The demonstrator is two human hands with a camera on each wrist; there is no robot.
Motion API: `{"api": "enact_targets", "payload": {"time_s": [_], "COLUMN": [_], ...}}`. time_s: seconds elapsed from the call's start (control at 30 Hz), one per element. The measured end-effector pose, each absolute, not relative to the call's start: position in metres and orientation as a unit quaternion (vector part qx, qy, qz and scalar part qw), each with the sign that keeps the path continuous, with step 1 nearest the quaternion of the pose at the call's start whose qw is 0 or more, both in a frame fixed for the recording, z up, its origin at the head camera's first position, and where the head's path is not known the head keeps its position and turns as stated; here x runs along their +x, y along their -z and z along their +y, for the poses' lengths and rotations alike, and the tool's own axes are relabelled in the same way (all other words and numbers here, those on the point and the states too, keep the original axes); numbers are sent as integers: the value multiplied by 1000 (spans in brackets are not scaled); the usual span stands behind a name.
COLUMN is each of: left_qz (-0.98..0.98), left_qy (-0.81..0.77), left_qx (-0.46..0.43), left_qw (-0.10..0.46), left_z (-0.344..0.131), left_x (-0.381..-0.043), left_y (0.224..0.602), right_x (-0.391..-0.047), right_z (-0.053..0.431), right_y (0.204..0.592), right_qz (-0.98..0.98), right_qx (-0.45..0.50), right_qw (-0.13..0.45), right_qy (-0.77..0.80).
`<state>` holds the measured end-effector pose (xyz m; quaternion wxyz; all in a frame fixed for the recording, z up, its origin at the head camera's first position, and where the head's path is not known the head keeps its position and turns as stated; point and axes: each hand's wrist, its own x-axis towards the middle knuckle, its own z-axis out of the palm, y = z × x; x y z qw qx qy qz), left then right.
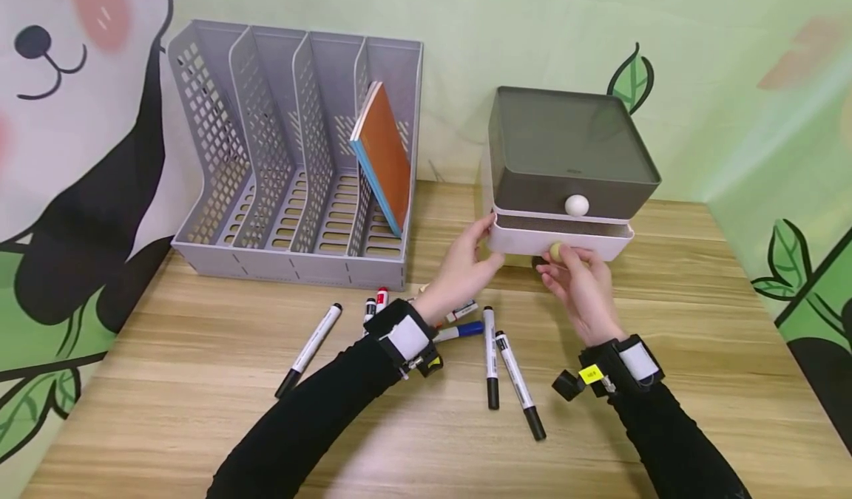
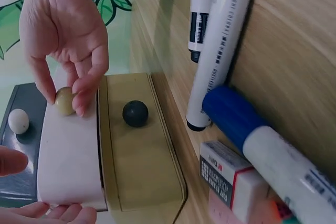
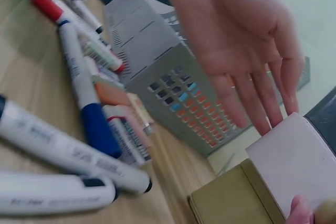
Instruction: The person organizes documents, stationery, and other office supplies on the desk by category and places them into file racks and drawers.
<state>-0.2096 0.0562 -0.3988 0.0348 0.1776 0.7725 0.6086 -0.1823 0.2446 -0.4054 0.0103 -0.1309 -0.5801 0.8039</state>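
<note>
A small drawer unit stands at the right, its white middle drawer point(image 1: 526, 241) pulled slightly out below the grey top drawer point(image 1: 619, 202). My right hand point(image 1: 586, 288) pinches the white drawer's round yellow-green knob point(image 2: 64, 101) between thumb and fingers. At the drawer's left front corner, my left hand point(image 1: 462, 270) rests its fingertips on the side. The right wrist view shows those left fingers point(image 3: 257, 95) nearly straight against the white edge. Below sits a yellow drawer point(image 2: 123, 166) with a black knob point(image 2: 135, 114). A white knob point(image 1: 576, 205) is on the grey drawer.
A grey file rack point(image 1: 299, 266) stands at the back left, with an orange-covered book point(image 1: 386, 159) leaning in its right compartment. Several markers point(image 1: 313, 347) lie on the wooden table point(image 1: 200, 381). A boxed eraser point(image 2: 231, 179) lies near a blue-capped marker point(image 2: 286, 166).
</note>
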Motion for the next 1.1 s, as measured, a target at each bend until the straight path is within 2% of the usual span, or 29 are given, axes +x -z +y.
{"api": "enact_targets", "payload": {"time_s": [0.2, 0.27, 0.4, 0.57, 0.7, 0.8, 0.9, 1.1], "left_qz": [819, 836, 866, 891, 903, 907, 911, 920], "left_qy": [-534, -500, -413, -289, -215, -185, -172, -158], "left_qx": [209, 225, 276, 321, 333, 336, 334, 321], "left_qw": [22, 10, -52, -138, -165, -172, -170, -160], "left_z": [49, 47, 46, 49, 52, 53, 53, 50], "left_x": [-198, -194, -190, -190, -190, -190, -190, -191], "left_y": [396, 394, 393, 396, 397, 397, 397, 398], "right_x": [-169, -173, -169, -158, -158, -160, -163, -165], "right_z": [255, 267, 277, 272, 273, 274, 273, 274], "right_y": [418, 434, 434, 410, 407, 406, 404, 404], "right_qz": [-650, -640, -701, -850, -883, -886, -890, -906], "right_qx": [-84, -57, -21, -1, 50, 108, 156, 205], "right_qw": [20, 17, 29, 154, 268, 323, 335, 307], "right_qy": [-755, -766, -712, -504, -383, -316, -268, -206]}}
